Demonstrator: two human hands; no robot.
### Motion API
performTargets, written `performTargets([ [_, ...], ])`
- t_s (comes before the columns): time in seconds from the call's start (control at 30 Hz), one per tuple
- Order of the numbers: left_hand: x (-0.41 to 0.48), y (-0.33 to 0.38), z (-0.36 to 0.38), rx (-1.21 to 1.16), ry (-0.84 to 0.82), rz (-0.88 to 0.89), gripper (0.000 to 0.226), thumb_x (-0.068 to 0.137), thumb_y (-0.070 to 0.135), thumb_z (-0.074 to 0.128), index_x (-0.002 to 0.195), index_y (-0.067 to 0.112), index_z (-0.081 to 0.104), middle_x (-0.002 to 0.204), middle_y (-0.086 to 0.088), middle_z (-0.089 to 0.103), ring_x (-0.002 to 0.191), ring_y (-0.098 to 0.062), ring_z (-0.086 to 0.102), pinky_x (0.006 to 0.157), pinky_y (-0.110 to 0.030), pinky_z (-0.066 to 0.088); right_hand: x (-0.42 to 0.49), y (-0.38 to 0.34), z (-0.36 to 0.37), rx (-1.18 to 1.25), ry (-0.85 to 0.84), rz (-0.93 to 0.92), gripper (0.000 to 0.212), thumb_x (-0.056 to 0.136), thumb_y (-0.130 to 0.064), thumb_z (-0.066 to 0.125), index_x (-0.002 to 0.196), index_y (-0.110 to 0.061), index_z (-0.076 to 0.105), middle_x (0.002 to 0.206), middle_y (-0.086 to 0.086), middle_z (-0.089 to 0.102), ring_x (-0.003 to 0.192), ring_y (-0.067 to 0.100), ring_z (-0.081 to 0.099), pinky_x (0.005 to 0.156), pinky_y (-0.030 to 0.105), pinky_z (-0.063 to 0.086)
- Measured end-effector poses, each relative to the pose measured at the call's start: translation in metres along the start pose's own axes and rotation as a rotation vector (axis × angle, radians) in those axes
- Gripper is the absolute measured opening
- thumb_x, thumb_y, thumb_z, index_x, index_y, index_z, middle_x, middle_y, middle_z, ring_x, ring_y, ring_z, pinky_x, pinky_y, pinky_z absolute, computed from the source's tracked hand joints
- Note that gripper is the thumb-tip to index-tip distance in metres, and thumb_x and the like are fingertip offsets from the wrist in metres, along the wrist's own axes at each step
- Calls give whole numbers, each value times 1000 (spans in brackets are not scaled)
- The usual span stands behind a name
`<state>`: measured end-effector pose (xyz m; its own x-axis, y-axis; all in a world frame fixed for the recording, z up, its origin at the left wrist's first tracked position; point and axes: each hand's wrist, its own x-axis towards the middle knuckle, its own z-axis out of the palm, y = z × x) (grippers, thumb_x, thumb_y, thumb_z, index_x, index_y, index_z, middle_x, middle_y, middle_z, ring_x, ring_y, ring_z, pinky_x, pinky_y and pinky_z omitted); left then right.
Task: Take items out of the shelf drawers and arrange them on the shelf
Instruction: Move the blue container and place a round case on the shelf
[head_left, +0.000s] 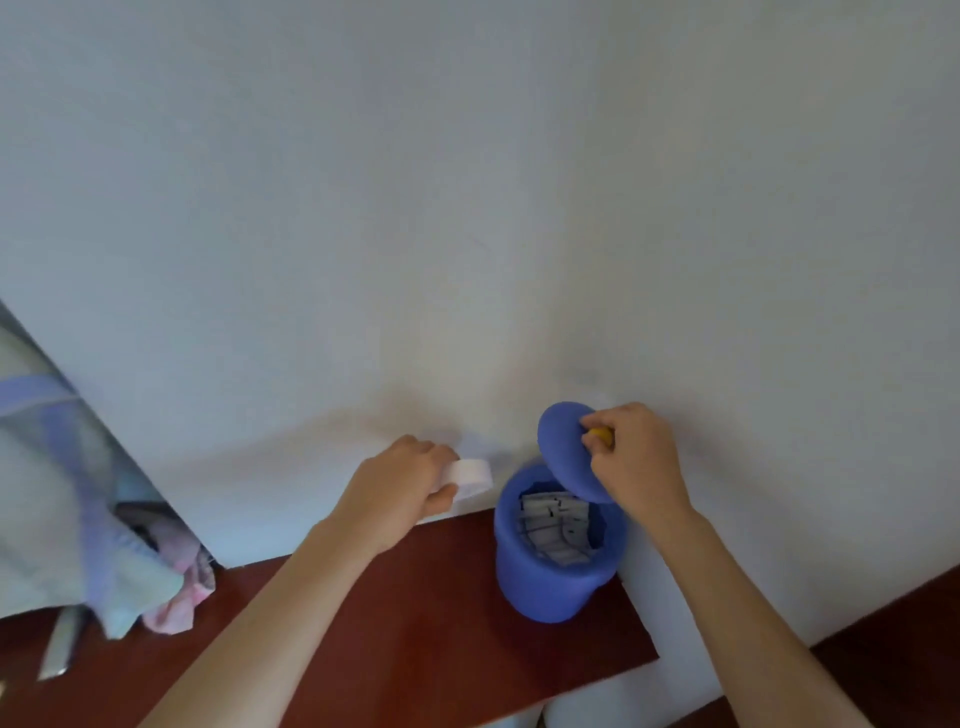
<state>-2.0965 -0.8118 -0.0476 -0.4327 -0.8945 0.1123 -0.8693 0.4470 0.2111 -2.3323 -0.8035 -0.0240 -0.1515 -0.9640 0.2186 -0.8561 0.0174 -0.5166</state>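
**A:** What's closest, and is it safe?

**B:** The red-brown shelf top (415, 623). The blue tub (550, 582) stands on it close to the right end, open, with white packets (556, 525) showing inside. A knock toward that end could tip it off, I think.

**A:** What would knock it?

**B:** The blue lid (563, 447). The right hand (639, 462) pinches only its yellow knob (602, 434), fingers curled round it, so the lid hangs tilted with its lower edge just over the tub's rim. If that small pinch slips, the lid likely drops onto the rim or packets.

**A:** And the other hand?

**B:** The left hand (400, 488) grips a pale roll (472, 478) between thumb and fingers, above the back of the shelf, close to the wall (467, 208). Set down on its edge, it could roll away; flat looks safer.

**A:** Anything else?

**B:** Bunched cloth (171, 587) hangs at the far left, well apart from both hands.
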Motion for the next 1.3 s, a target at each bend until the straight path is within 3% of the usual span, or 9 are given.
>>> performTargets([
  [0.13, -25, -21, 14, 63, 1, -38, 33, 93, 35, 47, 124, 24, 52, 114, 7, 60, 112, -14, 47, 79, -34, 50, -11, 6, 30, -78, -139, 25, 16, 83, -3, 57, 86, 8, 69, 79, 27, 66, 78, 38, 62, 75, 46, 51],
  [0.23, -42, -35, 27, 80, 25, -53, 31, 91, 30, 52, 119, 20, 57, 108, 4, 64, 109, -17, 52, 75, -36, 53, -19, 8, 45, -127, -220, 32, 19, 85, -6, 56, 92, 4, 70, 88, 21, 69, 86, 34, 63, 81, 43, 49],
  [0.4, -59, -54, 40, 155, 69, -31, 30, 58, 25, 85, 84, 22, 70, 68, 13, 66, 70, -11, 63, 37, -22, 47, -21, 10, 58, -211, -245, 7, 23, 89, -12, 54, 105, -8, 71, 107, 13, 69, 101, 28, 61, 88, 35, 45],
  [0.67, -71, -66, 47, 182, 141, -5, 38, 48, 26, 89, 82, 24, 71, 73, 16, 67, 68, -7, 63, 39, -16, 44, -23, 2, 57, -312, -260, 5, 28, 91, -26, 56, 115, -16, 66, 120, 11, 55, 113, 29, 53, 92, 36, 44],
  [0.8, -85, -76, 49, 217, 190, -3, 39, 47, 24, 89, 81, 22, 70, 78, 13, 69, 69, -10, 64, 43, -19, 47, -28, -47, 69, -51, -158, -124, 34, 89, -16, 58, 123, -12, 61, 126, 8, 53, 119, 26, 50, 98, 35, 40],
  [0.9, -104, -88, 54, 235, 226, -35, 40, 46, 21, 90, 82, 19, 71, 81, 8, 71, 70, -14, 66, 48, -24, 53, -32, -86, 103, 170, -325, -211, 40, 88, -14, 60, 128, -13, 55, 128, 6, 55, 113, 22, 56, 96, 26, 40],
  [0.97, -121, -99, 60, 252, 255, -74, 39, 47, 18, 89, 82, 18, 71, 82, 6, 71, 70, -15, 66, 50, -26, 54, -39, -109, 132, 259, -507, -138, 45, 90, -18, 59, 134, -14, 48, 132, 3, 53, 112, 17, 57, 93, 18, 39],
  [1.13, -173, -127, 78, 314, 257, -177, 44, 48, 13, 88, 90, 17, 71, 92, 2, 71, 81, -17, 67, 59, -30, 57, -65, -139, 209, 401, -880, 156, 55, 87, -31, 62, 135, -8, 47, 128, 9, 58, 116, 23, 57, 99, 33, 46],
  [1.3, -219, -144, 91, 253, 209, -313, 52, 44, 19, 90, 93, 19, 72, 96, 4, 71, 86, -14, 67, 61, -25, 56, -90, -169, 253, 532, -1096, 104, 23, 80, -29, 73, 99, -16, 69, 109, 15, 68, 103, 25, 65, 79, 29, 51],
])
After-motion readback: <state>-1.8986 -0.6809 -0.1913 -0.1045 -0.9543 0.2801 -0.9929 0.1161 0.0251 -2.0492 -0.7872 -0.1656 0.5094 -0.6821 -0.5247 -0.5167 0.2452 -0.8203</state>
